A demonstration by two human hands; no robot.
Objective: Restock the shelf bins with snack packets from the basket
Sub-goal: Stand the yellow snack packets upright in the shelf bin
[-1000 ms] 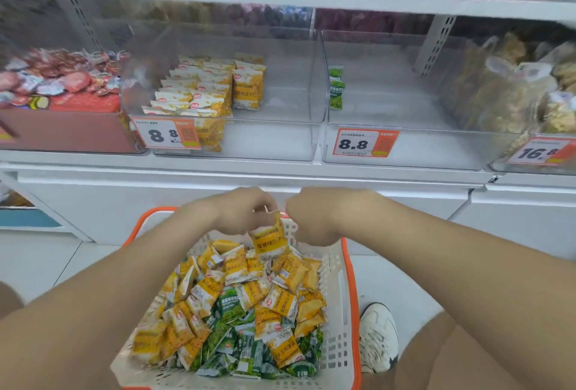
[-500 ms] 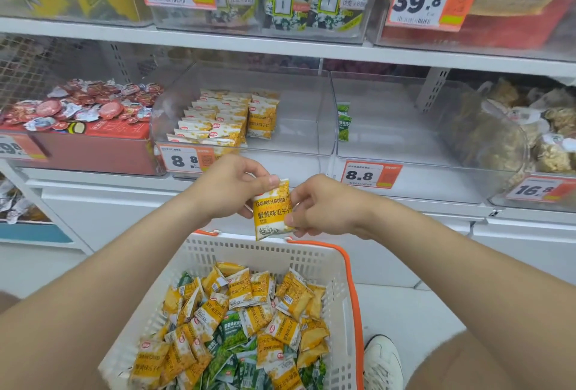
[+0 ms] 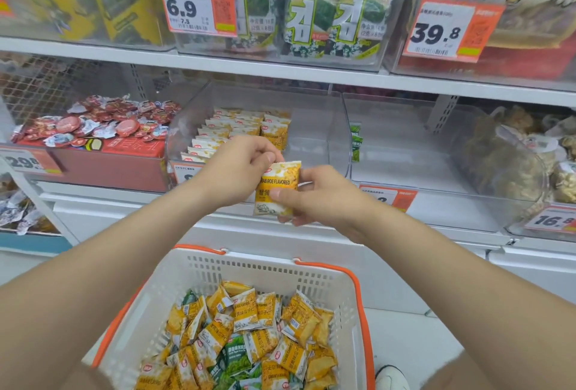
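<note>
I hold one yellow crab-roe snack packet (image 3: 278,180) upright in front of the shelf. My left hand (image 3: 240,168) pinches its top edge, and my right hand (image 3: 314,196) pinches its lower part with the thumb on the front. Below stands the white basket (image 3: 249,268) with orange rim, holding several yellow and green packets (image 3: 249,336). Behind my hands, a clear bin (image 3: 314,128) holds rows of matching yellow packets (image 3: 237,131). The clear bin to its right (image 3: 405,153) has a few green packets (image 3: 356,142) against its left wall.
A red box of red-wrapped snacks (image 3: 99,128) sits left of the clear bins; a bin of pale bagged snacks (image 3: 530,153) sits at the right. Seaweed packs (image 3: 311,15) fill the shelf above. A white shoe (image 3: 391,377) shows beside the basket.
Both hands lifted the yellow packet out of the basket and up to the front of the yellow-packet bin. The view tilted upward, showing the upper shelf.
</note>
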